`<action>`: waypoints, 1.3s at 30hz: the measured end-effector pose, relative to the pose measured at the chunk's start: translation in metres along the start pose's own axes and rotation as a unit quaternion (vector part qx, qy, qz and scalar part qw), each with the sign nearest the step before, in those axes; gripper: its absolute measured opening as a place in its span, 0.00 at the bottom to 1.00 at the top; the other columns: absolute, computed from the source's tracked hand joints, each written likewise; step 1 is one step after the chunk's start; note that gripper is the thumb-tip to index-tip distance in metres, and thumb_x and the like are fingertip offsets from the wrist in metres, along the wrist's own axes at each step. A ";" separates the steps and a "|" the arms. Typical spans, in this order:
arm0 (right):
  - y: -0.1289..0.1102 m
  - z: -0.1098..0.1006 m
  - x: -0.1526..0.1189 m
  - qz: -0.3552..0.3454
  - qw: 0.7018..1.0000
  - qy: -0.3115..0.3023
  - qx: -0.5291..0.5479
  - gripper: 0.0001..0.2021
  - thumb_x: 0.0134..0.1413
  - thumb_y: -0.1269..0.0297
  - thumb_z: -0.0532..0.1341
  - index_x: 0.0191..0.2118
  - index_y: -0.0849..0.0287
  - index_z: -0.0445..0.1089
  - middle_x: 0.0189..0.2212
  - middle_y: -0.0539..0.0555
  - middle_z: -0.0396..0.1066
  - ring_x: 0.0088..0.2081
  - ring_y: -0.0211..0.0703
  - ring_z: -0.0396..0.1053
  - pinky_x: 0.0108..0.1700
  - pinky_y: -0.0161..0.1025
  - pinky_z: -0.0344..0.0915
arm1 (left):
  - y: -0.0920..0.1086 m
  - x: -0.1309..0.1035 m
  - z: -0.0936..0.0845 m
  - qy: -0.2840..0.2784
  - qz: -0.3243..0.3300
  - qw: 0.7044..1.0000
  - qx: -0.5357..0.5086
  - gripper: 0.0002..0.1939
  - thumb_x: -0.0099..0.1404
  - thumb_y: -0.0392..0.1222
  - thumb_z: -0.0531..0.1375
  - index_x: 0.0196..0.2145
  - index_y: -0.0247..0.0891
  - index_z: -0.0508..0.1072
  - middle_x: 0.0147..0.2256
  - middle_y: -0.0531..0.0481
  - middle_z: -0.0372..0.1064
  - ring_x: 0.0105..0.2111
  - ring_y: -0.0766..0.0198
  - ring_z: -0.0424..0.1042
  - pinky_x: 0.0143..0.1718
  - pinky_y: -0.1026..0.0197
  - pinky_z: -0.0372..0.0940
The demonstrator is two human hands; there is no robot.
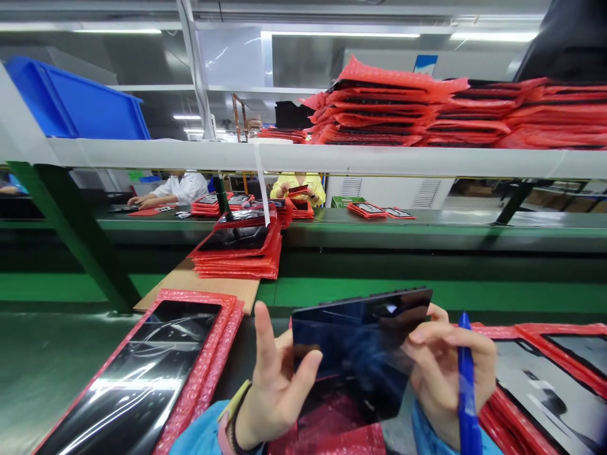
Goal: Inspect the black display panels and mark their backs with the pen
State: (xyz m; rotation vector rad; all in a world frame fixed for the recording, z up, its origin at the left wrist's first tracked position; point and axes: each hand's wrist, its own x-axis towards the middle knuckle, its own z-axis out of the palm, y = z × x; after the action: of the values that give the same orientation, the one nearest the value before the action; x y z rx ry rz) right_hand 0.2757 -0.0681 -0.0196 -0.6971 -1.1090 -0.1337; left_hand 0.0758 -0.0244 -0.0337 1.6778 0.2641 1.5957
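Observation:
A dark glossy panel (355, 354) is held up, tilted, between my two hands. My left hand (279, 379) grips its left edge, thumb over the front and index finger raised. On the right side, my right hand (441, 360) pinches the panel's edge and also carries a blue pen (467, 385) between its fingers. Thin transparent film seems to hang at the panel's lower right. Red bubble wrap (341, 439) lies below it.
Black panels on red bubble wrap (152, 373) lie at left; silver-backed ones (545, 392) at right. A wrapped stack (237, 253) stands on a board (190, 287). Above, a shelf (303, 157) holds red bundles (379, 107) and a blue bin (80, 101). People work beyond.

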 end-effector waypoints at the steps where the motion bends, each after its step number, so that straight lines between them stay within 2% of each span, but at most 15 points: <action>1: 0.004 -0.002 0.004 0.021 1.000 -0.008 0.015 0.16 0.45 0.78 0.65 0.37 0.50 0.65 0.24 0.42 0.71 0.24 0.40 0.66 0.54 0.57 0.59 | 0.001 -0.003 0.004 -0.022 0.006 1.000 0.005 0.53 0.67 0.30 0.56 0.63 0.61 0.15 0.41 0.52 0.77 0.28 0.68 0.75 0.35 0.63 0.73; 4: 0.015 -0.004 0.013 0.084 0.995 -0.016 0.041 0.14 0.43 0.72 0.67 0.34 0.50 0.63 0.21 0.42 0.67 0.24 0.40 0.65 0.52 0.58 0.60 | 0.004 -0.015 0.014 -0.004 0.005 1.000 0.021 0.52 0.68 0.34 0.56 0.64 0.55 0.14 0.47 0.46 0.76 0.36 0.61 0.78 0.40 0.56 0.74; 6: 0.018 -0.005 0.015 0.110 0.992 -0.011 0.056 0.14 0.43 0.69 0.67 0.33 0.49 0.62 0.21 0.42 0.65 0.25 0.41 0.64 0.49 0.57 0.61 | 0.007 -0.024 0.020 0.029 -0.034 0.999 0.031 0.53 0.67 0.37 0.59 0.65 0.50 0.15 0.48 0.41 0.75 0.39 0.56 0.78 0.43 0.52 0.74; 8: 0.019 -0.005 0.014 0.136 0.988 -0.013 0.072 0.14 0.44 0.68 0.67 0.33 0.49 0.62 0.21 0.43 0.65 0.26 0.42 0.64 0.47 0.54 0.63 | 0.010 -0.031 0.025 0.032 -0.081 0.996 0.033 0.55 0.65 0.38 0.61 0.67 0.46 0.18 0.50 0.38 0.74 0.40 0.53 0.78 0.45 0.50 0.73; 11: 0.019 -0.004 0.011 0.168 0.982 -0.021 0.082 0.13 0.46 0.68 0.66 0.34 0.49 0.62 0.23 0.44 0.64 0.26 0.42 0.63 0.43 0.49 0.64 | 0.013 -0.034 0.028 0.005 -0.103 0.994 0.022 0.54 0.65 0.37 0.61 0.67 0.48 0.18 0.52 0.38 0.72 0.39 0.55 0.79 0.47 0.51 0.72; 15: 0.021 -0.003 0.009 0.203 0.973 -0.018 0.103 0.12 0.46 0.67 0.67 0.34 0.49 0.62 0.25 0.45 0.64 0.30 0.43 0.65 0.42 0.46 0.64 | 0.012 -0.027 0.027 0.002 -0.051 0.998 0.019 0.53 0.68 0.36 0.58 0.64 0.54 0.14 0.56 0.42 0.69 0.44 0.57 0.78 0.47 0.54 0.73; 18: 0.024 -0.001 0.009 0.233 0.966 -0.005 0.109 0.13 0.45 0.67 0.68 0.35 0.49 0.63 0.25 0.44 0.65 0.29 0.41 0.64 0.48 0.46 0.61 | 0.011 -0.018 0.020 -0.039 -0.009 0.999 0.027 0.47 0.67 0.34 0.58 0.68 0.58 0.29 0.57 0.45 0.68 0.49 0.56 0.75 0.50 0.56 0.71; 21: 0.025 -0.001 0.011 0.251 0.962 -0.002 0.112 0.14 0.42 0.67 0.69 0.34 0.48 0.65 0.23 0.42 0.65 0.26 0.39 0.62 0.54 0.47 0.58 | 0.016 -0.010 0.013 -0.062 -0.045 0.996 0.052 0.34 0.67 0.32 0.58 0.65 0.58 0.55 0.56 0.48 0.70 0.51 0.56 0.74 0.52 0.58 0.69; 22: 0.025 -0.001 0.012 0.258 0.960 -0.004 0.111 0.14 0.42 0.67 0.69 0.33 0.48 0.65 0.23 0.42 0.65 0.26 0.38 0.62 0.55 0.48 0.57 | 0.018 -0.008 0.012 -0.059 -0.069 0.995 0.050 0.31 0.67 0.32 0.57 0.63 0.57 0.60 0.54 0.48 0.71 0.49 0.57 0.74 0.50 0.60 0.70; 25: 0.026 0.000 0.014 0.292 0.951 -0.002 0.102 0.14 0.40 0.69 0.70 0.33 0.50 0.66 0.23 0.43 0.65 0.27 0.38 0.62 0.53 0.47 0.58 | 0.023 0.000 0.011 -0.055 -0.119 0.991 -0.034 0.26 0.69 0.37 0.55 0.62 0.55 0.61 0.51 0.48 0.72 0.46 0.58 0.75 0.46 0.60 0.71; 28: 0.027 0.001 0.015 0.326 0.940 0.000 0.096 0.14 0.38 0.70 0.69 0.32 0.51 0.67 0.23 0.44 0.64 0.28 0.38 0.61 0.43 0.41 0.60 | 0.024 0.008 0.012 -0.063 -0.146 0.975 -0.157 0.25 0.70 0.46 0.55 0.64 0.54 0.58 0.55 0.47 0.69 0.52 0.54 0.71 0.53 0.53 0.66; 31: 0.026 0.002 0.016 0.371 0.922 0.006 0.108 0.12 0.37 0.70 0.68 0.31 0.53 0.68 0.24 0.45 0.63 0.28 0.38 0.60 0.35 0.37 0.60 | 0.022 0.016 0.012 -0.042 -0.188 0.948 -0.253 0.25 0.70 0.51 0.52 0.63 0.51 0.60 0.56 0.47 0.68 0.54 0.52 0.69 0.56 0.50 0.62; 33: 0.024 0.002 0.017 0.397 0.910 0.011 0.121 0.11 0.37 0.70 0.67 0.30 0.53 0.67 0.23 0.44 0.61 0.28 0.37 0.60 0.38 0.36 0.62 | 0.022 0.021 0.012 -0.019 -0.223 0.928 -0.299 0.25 0.70 0.50 0.51 0.63 0.49 0.60 0.53 0.47 0.70 0.51 0.54 0.72 0.54 0.51 0.64; 35: 0.021 0.003 0.017 0.412 0.899 0.019 0.149 0.10 0.37 0.71 0.66 0.28 0.54 0.65 0.22 0.43 0.59 0.30 0.36 0.62 0.48 0.37 0.64 | 0.024 0.026 0.011 0.009 -0.255 0.914 -0.316 0.25 0.70 0.47 0.52 0.64 0.47 0.59 0.49 0.47 0.74 0.47 0.56 0.74 0.51 0.53 0.65; 39: 0.014 0.006 0.019 0.435 0.871 0.087 0.209 0.12 0.34 0.72 0.67 0.28 0.55 0.66 0.20 0.42 0.59 0.38 0.39 0.69 0.65 0.43 0.52 | 0.026 0.033 0.010 0.043 -0.296 0.893 -0.336 0.28 0.69 0.47 0.53 0.65 0.45 0.56 0.46 0.47 0.76 0.44 0.58 0.75 0.51 0.54 0.65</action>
State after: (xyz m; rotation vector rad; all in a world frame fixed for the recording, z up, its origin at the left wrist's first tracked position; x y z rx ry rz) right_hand 0.2858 -0.0490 -0.0083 -0.7136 -0.5348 0.7839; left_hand 0.0817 -0.0244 0.0091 0.8739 0.2057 1.1084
